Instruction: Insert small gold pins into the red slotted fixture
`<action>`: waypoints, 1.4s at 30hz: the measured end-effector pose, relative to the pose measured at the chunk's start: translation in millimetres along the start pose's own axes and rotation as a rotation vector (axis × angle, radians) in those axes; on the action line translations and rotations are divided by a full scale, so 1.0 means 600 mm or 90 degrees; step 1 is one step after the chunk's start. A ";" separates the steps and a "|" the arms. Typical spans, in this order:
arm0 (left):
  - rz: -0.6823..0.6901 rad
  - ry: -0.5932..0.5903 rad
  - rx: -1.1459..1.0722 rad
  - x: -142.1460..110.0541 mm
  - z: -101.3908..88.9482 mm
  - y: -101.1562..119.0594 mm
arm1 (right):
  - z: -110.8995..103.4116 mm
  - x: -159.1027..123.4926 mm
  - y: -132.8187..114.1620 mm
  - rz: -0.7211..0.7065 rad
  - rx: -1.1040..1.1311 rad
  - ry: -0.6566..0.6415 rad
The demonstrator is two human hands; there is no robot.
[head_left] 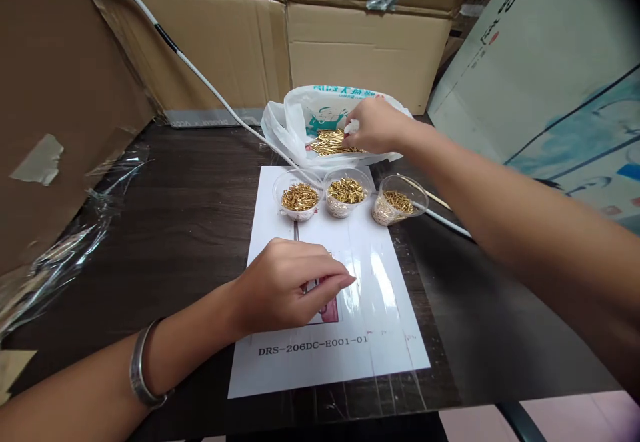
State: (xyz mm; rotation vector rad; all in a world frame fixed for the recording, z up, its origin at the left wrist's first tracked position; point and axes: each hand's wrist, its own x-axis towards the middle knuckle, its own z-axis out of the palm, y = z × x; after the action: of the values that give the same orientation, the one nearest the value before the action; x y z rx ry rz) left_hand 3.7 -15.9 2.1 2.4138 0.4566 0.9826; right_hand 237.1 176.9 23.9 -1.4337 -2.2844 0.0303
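My right hand (376,125) reaches into a white plastic bag (295,122) at the back of the table, fingers pinched over a heap of small gold pins (327,142); what it grips is too small to make out. My left hand (287,285) rests on a taped-down white paper sheet (380,322) printed "DRS-206DC-E001-01", fingers curled together with the tips touching the sheet. Three clear plastic cups of gold pins stand in a row across the sheet's top edge: left cup (299,195), middle cup (346,192), right cup (399,202). A silver bangle (140,365) circles my left wrist.
Cardboard boxes (365,49) wall in the back and left of the dark wooden table (170,242). A white cable (200,75) runs diagonally past the cups. Crumpled clear film (65,242) lies at the left. A white printed carton (550,75) stands at the right.
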 end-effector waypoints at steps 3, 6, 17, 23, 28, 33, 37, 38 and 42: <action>-0.011 -0.006 0.010 0.000 -0.001 -0.002 | 0.030 0.024 0.029 -0.001 -0.014 -0.035; -0.019 -0.017 0.025 0.000 -0.001 -0.003 | 0.018 0.017 0.016 0.012 -0.051 -0.041; -0.022 -0.033 0.045 -0.003 0.002 -0.005 | -0.068 -0.069 -0.194 -0.224 0.140 -0.212; -0.023 -0.047 0.052 -0.004 0.003 -0.008 | -0.046 -0.071 -0.217 -0.200 0.069 -0.248; -0.054 -0.067 0.063 -0.005 0.001 -0.007 | -0.054 -0.073 -0.228 -0.200 0.023 -0.262; -0.058 -0.065 0.063 -0.007 0.002 -0.010 | -0.056 -0.078 -0.221 -0.174 0.014 -0.270; -0.069 -0.074 0.072 -0.006 0.003 -0.010 | -0.050 -0.085 -0.218 -0.183 0.026 -0.239; -0.071 -0.075 0.075 -0.006 0.003 -0.010 | -0.049 -0.086 -0.217 -0.186 0.034 -0.230; -0.101 -0.058 0.063 -0.005 0.002 -0.007 | -0.054 -0.089 -0.213 -0.163 0.072 -0.184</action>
State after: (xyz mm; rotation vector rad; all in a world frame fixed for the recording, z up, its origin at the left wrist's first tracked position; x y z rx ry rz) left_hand 2.3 -14.0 -2.7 2.4534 0.6669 0.7945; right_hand 160.1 64.9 65.7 -1.1326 -2.6369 0.3009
